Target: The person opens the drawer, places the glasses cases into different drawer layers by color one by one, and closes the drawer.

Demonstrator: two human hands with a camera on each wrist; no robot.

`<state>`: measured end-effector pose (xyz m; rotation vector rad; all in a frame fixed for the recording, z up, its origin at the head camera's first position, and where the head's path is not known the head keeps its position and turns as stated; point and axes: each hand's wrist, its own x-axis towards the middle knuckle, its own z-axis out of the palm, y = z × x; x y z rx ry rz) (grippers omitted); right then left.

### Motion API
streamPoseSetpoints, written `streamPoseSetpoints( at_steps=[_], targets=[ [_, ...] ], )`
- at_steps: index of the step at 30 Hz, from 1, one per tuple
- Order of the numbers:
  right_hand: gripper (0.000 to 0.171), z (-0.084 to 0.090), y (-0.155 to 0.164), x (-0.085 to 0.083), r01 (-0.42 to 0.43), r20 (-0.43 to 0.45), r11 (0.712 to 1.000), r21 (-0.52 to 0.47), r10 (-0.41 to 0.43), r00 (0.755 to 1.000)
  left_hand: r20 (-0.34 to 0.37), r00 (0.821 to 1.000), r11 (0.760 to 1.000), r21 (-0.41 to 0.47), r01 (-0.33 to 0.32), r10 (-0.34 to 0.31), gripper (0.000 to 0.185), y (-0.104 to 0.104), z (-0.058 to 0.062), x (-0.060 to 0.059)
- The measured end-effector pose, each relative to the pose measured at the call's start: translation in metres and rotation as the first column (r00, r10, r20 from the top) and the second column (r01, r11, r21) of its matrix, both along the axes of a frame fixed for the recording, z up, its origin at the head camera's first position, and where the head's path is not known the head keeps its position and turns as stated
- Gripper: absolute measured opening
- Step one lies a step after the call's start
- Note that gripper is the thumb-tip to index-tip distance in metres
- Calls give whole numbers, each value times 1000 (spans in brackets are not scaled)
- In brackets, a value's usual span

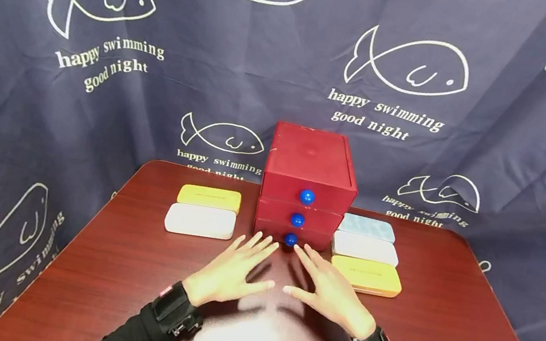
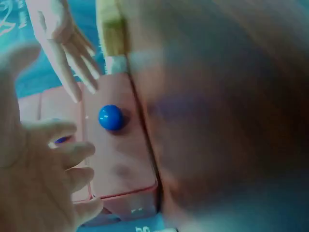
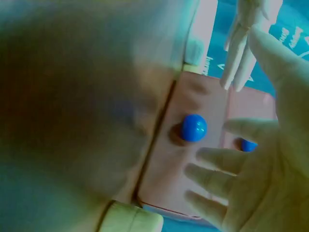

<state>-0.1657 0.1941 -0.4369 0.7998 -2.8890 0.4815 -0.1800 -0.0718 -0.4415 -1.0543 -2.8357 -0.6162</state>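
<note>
A red three-drawer box (image 1: 314, 156) stands at the back middle of the table, its drawers closed, each with a round blue knob (image 1: 307, 197). In front of it my left hand (image 1: 229, 272) is held with fingers spread and straight, holding nothing. My right hand (image 1: 331, 292) mirrors it on the other side, fingers also extended and nothing in them. Both hands' fingertips are near the bottom drawer's blue knob (image 1: 291, 239); I cannot tell whether they touch the box. In the left wrist view, that knob (image 2: 111, 117) shows beyond the left fingers; the right wrist view shows the knob (image 3: 194, 128) too.
Left of the box lie a yellow case (image 1: 209, 197) and a white case (image 1: 200, 221). At its right are a light blue case (image 1: 367, 227), a white case (image 1: 365, 248) and a yellow case (image 1: 366, 275) beside my right hand. A dark fish-print curtain (image 1: 245, 67) hangs behind the brown table (image 1: 97, 262).
</note>
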Motion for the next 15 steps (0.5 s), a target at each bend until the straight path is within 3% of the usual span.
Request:
streamPoseSetpoints(
  at_steps=[2,4,6,8,11,13,15],
  targets=[
    [79,6,3,-1,9,-14,999,-46,-10,1000,-21,1000,993,120,-19,22,68,-1,7,-3],
    [73,15,5,-2,21,-30,995,-96,-24,999,-37,998,962,271,-45,57,56,-1,19,-8],
    [68,28,8,-5,24,-46,990,-142,-31,998,-36,994,907,414,-83,108,45,-2,38,-15],
    [64,43,9,-8,11,-103,986,-165,-29,994,-21,989,833,543,-111,146,38,-3,62,-24],
    [56,67,7,-17,-42,-226,984,-170,3,974,55,983,735,657,-166,172,37,-4,99,-43],
    [53,81,4,-24,-84,-328,986,-145,32,944,137,976,706,674,-217,169,42,-5,122,-56],
    [51,93,-1,-30,-106,-408,988,-110,52,911,269,951,697,654,-295,150,50,-4,143,-71]
  ],
)
